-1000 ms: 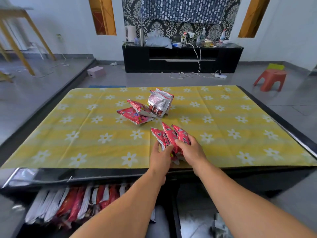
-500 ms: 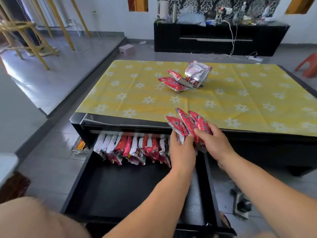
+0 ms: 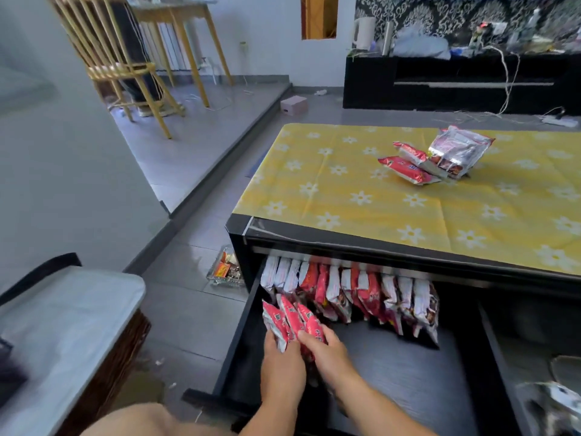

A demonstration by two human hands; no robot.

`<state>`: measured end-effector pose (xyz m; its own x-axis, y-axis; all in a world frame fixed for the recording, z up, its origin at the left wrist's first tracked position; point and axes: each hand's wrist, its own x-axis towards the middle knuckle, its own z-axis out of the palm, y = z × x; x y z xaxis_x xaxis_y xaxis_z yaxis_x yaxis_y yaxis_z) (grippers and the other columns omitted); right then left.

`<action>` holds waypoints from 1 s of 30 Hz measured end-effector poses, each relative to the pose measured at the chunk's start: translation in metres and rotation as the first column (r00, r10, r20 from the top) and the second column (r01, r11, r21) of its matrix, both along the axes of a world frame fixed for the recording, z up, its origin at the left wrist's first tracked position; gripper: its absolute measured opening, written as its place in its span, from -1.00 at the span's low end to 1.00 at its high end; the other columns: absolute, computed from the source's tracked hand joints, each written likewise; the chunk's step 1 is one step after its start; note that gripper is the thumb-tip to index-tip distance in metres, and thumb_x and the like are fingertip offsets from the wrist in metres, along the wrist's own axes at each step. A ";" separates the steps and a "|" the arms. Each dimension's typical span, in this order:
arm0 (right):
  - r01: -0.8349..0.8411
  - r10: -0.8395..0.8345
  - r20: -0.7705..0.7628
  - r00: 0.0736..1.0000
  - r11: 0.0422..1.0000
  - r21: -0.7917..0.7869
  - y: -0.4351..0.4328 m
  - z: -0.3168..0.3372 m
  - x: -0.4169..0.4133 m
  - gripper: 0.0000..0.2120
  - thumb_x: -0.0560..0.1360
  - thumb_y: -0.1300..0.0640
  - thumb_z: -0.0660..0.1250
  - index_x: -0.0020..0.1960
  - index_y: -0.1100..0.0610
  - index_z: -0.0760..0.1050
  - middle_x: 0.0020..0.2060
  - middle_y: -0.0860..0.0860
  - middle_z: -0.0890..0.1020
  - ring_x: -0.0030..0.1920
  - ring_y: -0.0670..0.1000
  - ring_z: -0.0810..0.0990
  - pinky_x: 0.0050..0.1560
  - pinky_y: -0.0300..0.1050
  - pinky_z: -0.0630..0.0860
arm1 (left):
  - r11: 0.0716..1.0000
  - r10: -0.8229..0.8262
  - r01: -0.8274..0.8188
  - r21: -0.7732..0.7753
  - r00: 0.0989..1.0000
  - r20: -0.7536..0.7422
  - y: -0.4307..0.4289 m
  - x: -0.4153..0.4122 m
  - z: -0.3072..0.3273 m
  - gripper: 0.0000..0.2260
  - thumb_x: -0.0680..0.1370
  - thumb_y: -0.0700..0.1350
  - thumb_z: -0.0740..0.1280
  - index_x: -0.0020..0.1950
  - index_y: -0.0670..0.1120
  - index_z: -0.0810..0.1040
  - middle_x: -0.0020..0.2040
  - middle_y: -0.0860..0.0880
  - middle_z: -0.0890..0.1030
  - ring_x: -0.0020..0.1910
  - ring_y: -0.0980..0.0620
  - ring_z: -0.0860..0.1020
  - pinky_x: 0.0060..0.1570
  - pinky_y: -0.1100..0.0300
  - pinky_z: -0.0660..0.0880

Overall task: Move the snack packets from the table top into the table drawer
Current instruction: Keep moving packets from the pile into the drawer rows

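Observation:
Both my hands hold a fan of three red snack packets (image 3: 292,320) upright inside the open black drawer (image 3: 408,372), near its left wall. My left hand (image 3: 281,369) grips them from the left and my right hand (image 3: 327,354) from the right. Just behind them, a row of several red and white packets (image 3: 352,291) stands along the back of the drawer. On the table top, covered with a yellow flowered cloth (image 3: 408,199), lie two red packets (image 3: 405,166) and a larger silver bag (image 3: 456,151).
A glass tray with small wrappers (image 3: 224,269) sits on the floor left of the table. A grey-topped seat (image 3: 63,335) stands at my left. Further off are wooden chairs (image 3: 125,64), a pink box (image 3: 294,105) and a black TV cabinet (image 3: 456,80).
My hands carried the three red packets off the table's front edge, down and left into the open drawer. My view swung left and down.

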<state>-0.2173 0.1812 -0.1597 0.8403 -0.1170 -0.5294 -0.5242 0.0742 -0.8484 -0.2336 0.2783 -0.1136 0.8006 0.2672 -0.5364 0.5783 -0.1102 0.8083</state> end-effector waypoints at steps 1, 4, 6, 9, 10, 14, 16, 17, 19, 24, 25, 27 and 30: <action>0.012 -0.011 -0.024 1.000 0.999 0.038 0.007 -0.010 0.005 -0.46 0.21 -0.22 0.50 0.17 -0.11 0.65 -0.03 -0.04 0.78 0.04 0.07 0.74 0.11 0.11 0.64 | 1.000 -0.017 0.017 0.015 1.000 -0.007 0.006 0.008 -0.005 -0.66 0.61 0.07 0.29 0.39 0.19 0.54 0.09 0.02 0.74 0.05 -0.08 0.70 0.19 -0.14 0.63; 0.040 -0.035 -0.062 0.997 0.996 0.086 0.030 -0.032 0.026 -0.39 0.20 -0.22 0.51 0.23 -0.07 0.62 -0.01 0.04 0.78 0.02 0.17 0.74 0.02 0.10 0.63 | 0.997 -0.055 0.056 0.046 0.998 -0.020 0.027 0.042 -0.025 -0.69 0.61 0.10 0.25 0.35 0.20 0.57 0.09 0.05 0.73 0.05 -0.03 0.69 0.20 -0.10 0.63; 0.053 -0.049 -0.041 0.998 0.994 0.095 0.039 -0.037 0.037 -0.38 0.26 -0.20 0.51 0.29 -0.09 0.59 0.07 0.03 0.76 0.10 0.15 0.73 0.18 0.14 0.62 | 0.994 -0.084 0.086 0.062 0.996 -0.036 0.034 0.062 -0.033 -0.67 0.61 0.11 0.19 0.34 0.20 0.57 0.10 0.02 0.73 0.04 -0.05 0.69 0.18 -0.09 0.63; 0.066 -0.066 0.007 0.998 0.995 0.077 0.051 -0.043 0.046 -0.48 0.36 -0.10 0.51 0.31 -0.12 0.58 0.09 -0.08 0.75 0.12 -0.01 0.71 0.27 0.12 0.59 | 0.986 -0.108 0.116 0.122 0.991 -0.077 0.044 0.081 -0.046 -0.63 0.67 0.19 0.04 0.31 0.23 0.56 0.12 0.03 0.70 0.06 -0.03 0.67 0.20 -0.06 0.59; 0.063 -0.064 0.024 0.998 0.996 0.058 0.053 -0.042 0.045 -0.49 0.38 -0.10 0.51 0.32 -0.13 0.57 0.08 -0.12 0.75 0.12 -0.07 0.70 0.25 0.03 0.59 | 0.979 -0.125 0.137 0.149 0.989 -0.082 0.046 0.084 -0.050 -0.63 0.69 0.20 0.02 0.30 0.22 0.55 0.12 0.03 0.70 0.07 -0.04 0.66 0.22 -0.08 0.58; 0.053 -0.054 0.000 0.999 0.997 -0.060 0.051 -0.039 0.035 -0.29 0.37 -0.18 0.48 0.49 -0.15 0.39 0.26 -0.13 0.62 0.26 -0.07 0.60 0.34 0.00 0.51 | 0.985 -0.125 0.134 0.112 0.989 -0.084 0.048 0.088 -0.069 -0.68 0.69 0.04 0.09 0.35 0.09 0.54 0.09 -0.03 0.71 0.06 -0.08 0.68 0.23 -0.13 0.60; 0.058 -0.060 -0.011 0.998 0.992 -0.107 0.047 -0.040 0.033 -0.16 0.31 -0.24 0.46 0.54 -0.12 0.32 0.36 -0.07 0.55 0.35 -0.01 0.54 0.41 0.10 0.47 | 0.991 -0.086 0.094 0.092 0.993 -0.085 0.048 0.089 -0.074 -0.69 0.66 -0.01 0.15 0.37 0.04 0.49 0.08 -0.05 0.71 0.04 -0.09 0.68 0.20 -0.12 0.62; 0.051 -0.053 -0.011 0.999 0.990 -0.129 0.045 -0.040 0.032 -0.17 0.32 -0.25 0.46 0.55 -0.13 0.32 0.38 -0.05 0.54 0.35 0.00 0.54 0.41 0.13 0.48 | 0.994 -0.073 0.079 0.081 0.994 -0.077 0.049 0.089 -0.074 -0.70 0.65 0.00 0.19 0.37 0.04 0.47 0.08 -0.05 0.70 0.03 -0.09 0.68 0.20 -0.12 0.62; 0.034 -0.036 -0.010 0.999 0.985 -0.167 0.042 -0.040 0.034 -0.21 0.37 -0.28 0.44 0.54 -0.14 0.32 0.39 -0.06 0.52 0.33 0.01 0.55 0.36 0.14 0.52 | 0.996 -0.071 0.074 0.058 0.996 -0.052 0.050 0.091 -0.074 -0.70 0.62 0.01 0.25 0.35 0.07 0.44 0.07 -0.01 0.70 0.03 -0.05 0.69 0.19 -0.12 0.63; -0.046 0.040 -0.034 0.999 0.983 -0.177 0.035 -0.042 0.036 -0.29 0.48 -0.24 0.43 0.57 -0.15 0.32 0.40 0.02 0.55 0.35 0.07 0.55 0.41 0.13 0.47 | 0.971 -0.136 0.127 0.203 0.990 0.035 0.049 0.092 -0.062 -0.69 0.65 -0.03 0.23 0.40 0.11 0.51 0.11 0.09 0.71 0.06 0.04 0.68 0.18 -0.06 0.63; -0.061 0.056 -0.036 0.998 0.985 -0.159 0.035 -0.042 0.038 -0.31 0.49 -0.21 0.44 0.56 -0.14 0.33 0.37 0.04 0.58 0.31 0.09 0.58 0.40 0.16 0.48 | 0.951 -0.154 0.131 0.280 0.986 0.062 0.047 0.094 -0.059 -0.64 0.67 -0.03 0.22 0.47 0.11 0.47 0.21 0.05 0.69 0.14 0.02 0.66 0.20 -0.05 0.63; -0.079 0.075 -0.038 0.996 0.989 -0.128 0.033 -0.043 0.041 -0.34 0.50 -0.13 0.46 0.56 -0.14 0.35 0.27 0.02 0.65 0.21 0.08 0.65 0.31 0.09 0.55 | 0.898 -0.195 0.123 0.422 0.972 0.131 0.043 0.099 -0.054 -0.62 0.70 -0.01 0.22 0.53 0.11 0.43 0.38 0.01 0.60 0.29 -0.01 0.61 0.27 -0.01 0.60; -0.115 0.113 -0.027 0.993 0.989 -0.096 0.026 -0.043 0.043 -0.41 0.51 -0.08 0.45 0.51 -0.19 0.38 0.00 -0.27 0.64 -0.09 -0.24 0.66 -0.11 -0.37 0.56 | 0.818 -0.310 0.149 0.555 0.928 0.207 0.039 0.097 -0.052 -0.61 0.70 -0.06 0.26 0.54 0.08 0.45 0.53 0.07 0.45 0.43 0.04 0.50 0.34 0.05 0.55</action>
